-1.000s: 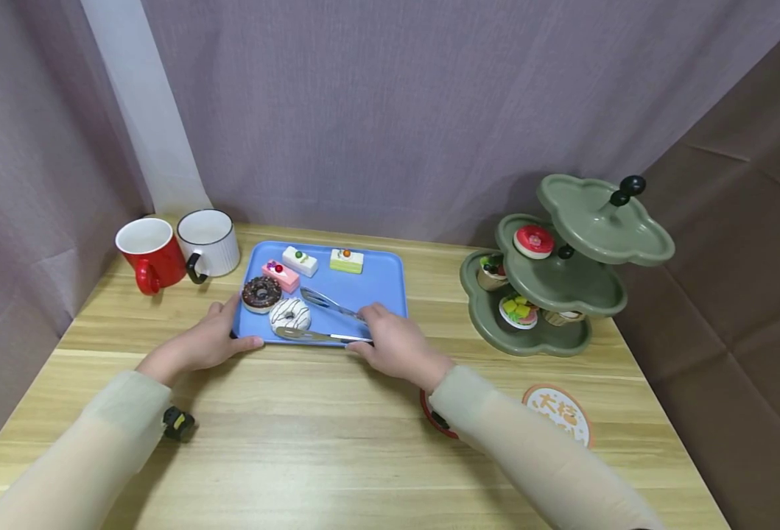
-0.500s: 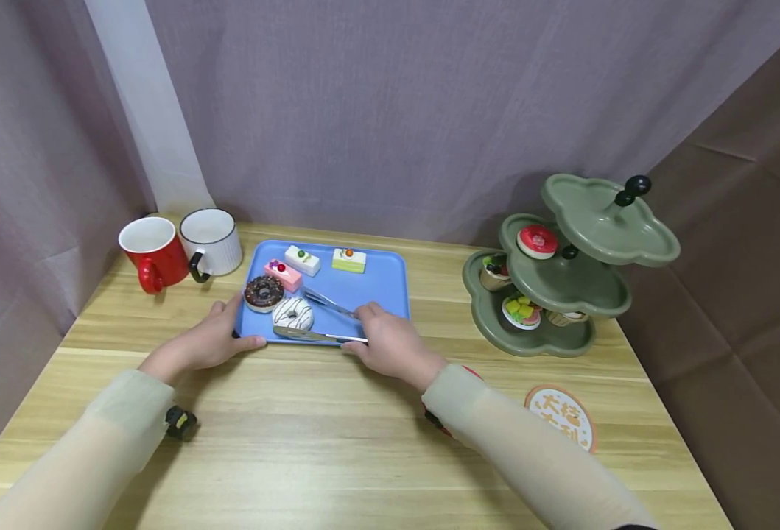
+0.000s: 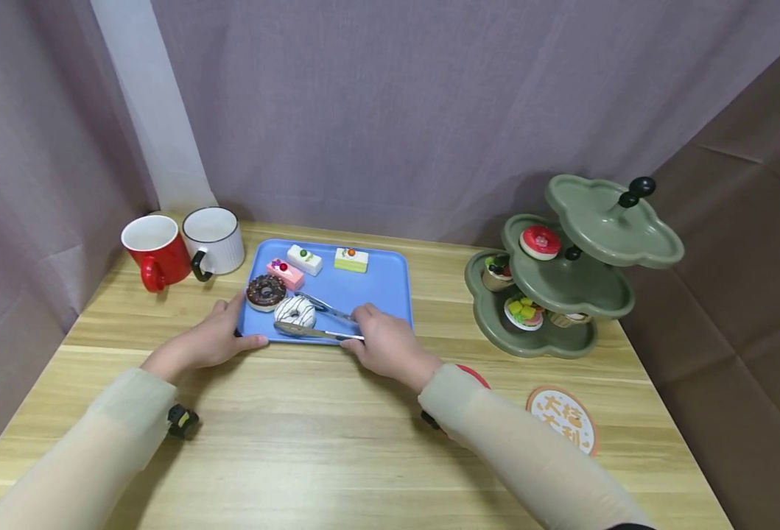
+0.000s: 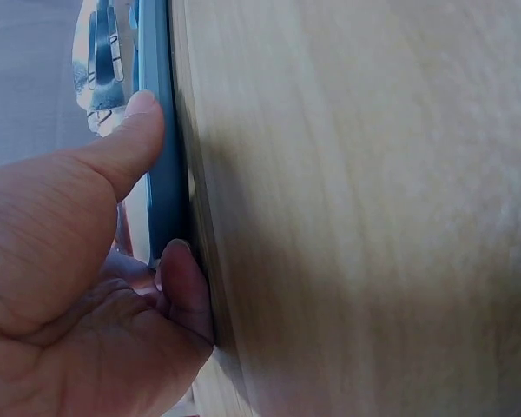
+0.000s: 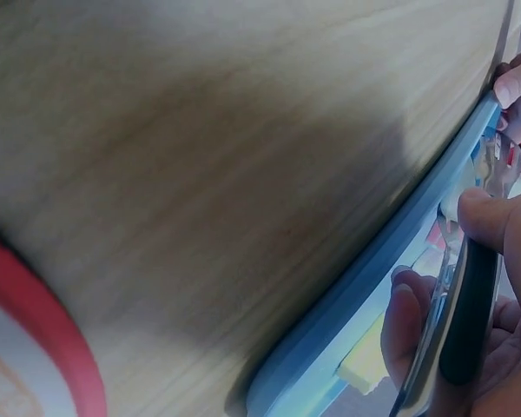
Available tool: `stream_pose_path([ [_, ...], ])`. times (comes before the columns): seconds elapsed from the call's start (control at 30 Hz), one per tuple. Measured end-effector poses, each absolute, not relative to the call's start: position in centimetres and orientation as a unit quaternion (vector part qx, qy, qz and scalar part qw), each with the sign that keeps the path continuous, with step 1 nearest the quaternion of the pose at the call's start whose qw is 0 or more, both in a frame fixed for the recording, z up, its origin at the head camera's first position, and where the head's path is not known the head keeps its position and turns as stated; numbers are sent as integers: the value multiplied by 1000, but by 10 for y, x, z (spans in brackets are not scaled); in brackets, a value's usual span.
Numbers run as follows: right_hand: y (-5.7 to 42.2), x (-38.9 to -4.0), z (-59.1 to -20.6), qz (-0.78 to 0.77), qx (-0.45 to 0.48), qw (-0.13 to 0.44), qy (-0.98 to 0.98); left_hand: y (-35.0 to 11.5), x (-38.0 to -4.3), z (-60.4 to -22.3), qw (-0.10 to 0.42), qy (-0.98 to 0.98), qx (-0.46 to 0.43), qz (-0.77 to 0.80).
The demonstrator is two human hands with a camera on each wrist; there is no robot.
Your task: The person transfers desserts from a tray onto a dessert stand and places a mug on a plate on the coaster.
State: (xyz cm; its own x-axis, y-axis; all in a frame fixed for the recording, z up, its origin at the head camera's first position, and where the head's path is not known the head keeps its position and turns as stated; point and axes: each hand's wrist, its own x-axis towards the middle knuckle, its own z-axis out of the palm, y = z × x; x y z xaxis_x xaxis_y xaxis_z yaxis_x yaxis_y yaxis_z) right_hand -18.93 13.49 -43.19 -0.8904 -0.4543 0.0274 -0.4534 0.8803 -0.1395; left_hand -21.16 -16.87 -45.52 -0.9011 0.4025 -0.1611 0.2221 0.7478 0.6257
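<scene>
L hand [image 3: 207, 338] grips the near-L corner of the blue tray [image 3: 383, 283], thumb on the near rim, fingers round the L side. R hand [image 3: 390, 346] grasps metal tongs [image 3: 313, 331] w/ dark grips, thumb one side, fingers the other; tong arms spread, pointing L over the tray's near part, one tip at the near side of the white iced donut [image 3: 286, 308], the other by its far side; can't tell if they touch it. Donut sits nr the tray's near-L corner, choc donut [image 3: 257, 297] just behind-L. Beyond: pink cake [image 3: 286, 274], white cake [image 3: 305, 261] w/ green topping, & yellow-green cake [image 3: 351, 260] a bit apart to R. Tray's on the wood desk [image 3: 264, 442]. Back L of it: red mug [image 3: 167, 261] & white mug [image 3: 225, 252] side by side, both upright. Red-rimmed disc [image 3: 476, 374] partly hidden by R sleeve; round orange-rimmed coaster [image 3: 564, 423] to its R. Far R: green 3-tier stand [image 3: 565, 283], red-topped donut [image 3: 540, 241] on mid tier, fruit tart [image 3: 524, 315] + 2 more pastries [image 3: 497, 276] on bottom. Greyish-purple curtain [image 3: 416, 110] behind.
</scene>
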Motion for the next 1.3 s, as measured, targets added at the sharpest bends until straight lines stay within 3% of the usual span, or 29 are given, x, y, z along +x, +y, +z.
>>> stream_pose_path([
  [0.43, 150, -187, -427, -85, -236, -18, 968, -174, -211, -460, 149, 925, 166, 307],
  [0.8, 180, -186, -417, -100, -186, -18, 977, -176, -208, -459, 134, 921, 176, 321],
  [1.3, 246, -166, -384, -107, -142, -95, 979, -170, -211, -458, 138, 920, 180, 320],
])
